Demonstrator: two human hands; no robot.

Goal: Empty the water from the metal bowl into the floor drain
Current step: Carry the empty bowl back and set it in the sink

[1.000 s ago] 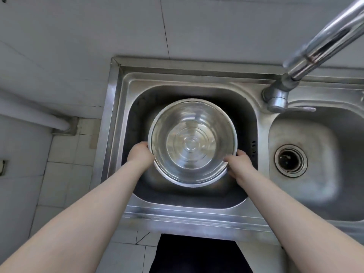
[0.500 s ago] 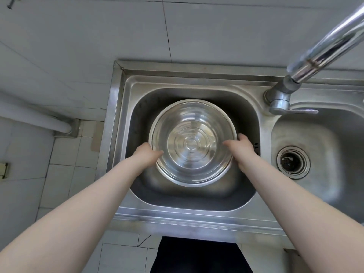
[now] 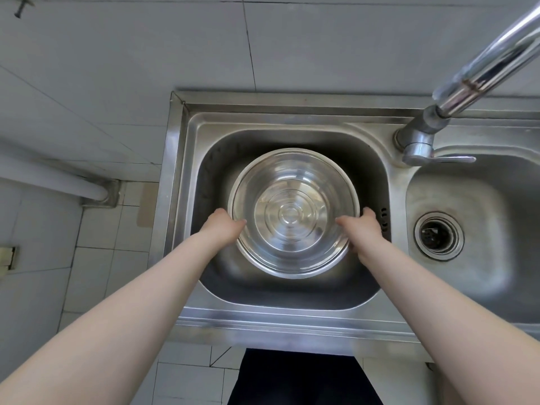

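A round metal bowl (image 3: 293, 213) with clear water in it sits upright in the left basin of a steel double sink (image 3: 187, 176). My left hand (image 3: 223, 226) grips the bowl's left rim, thumb hooked over the edge. My right hand (image 3: 361, 228) grips the right rim the same way. The fingers of both hands are hidden under the rim. No floor drain shows in the head view.
A chrome tap (image 3: 423, 141) rises from the divider and arches off to the upper right. The right basin has a strainer drain (image 3: 438, 235). White floor tiles (image 3: 96, 258) and a white pipe (image 3: 49, 182) lie left of the sink. Grey tiled wall behind.
Both hands have slid from the bowl's near side up along its sides to grip the rim, thumbs now inside. The bowl stays in the left basin.
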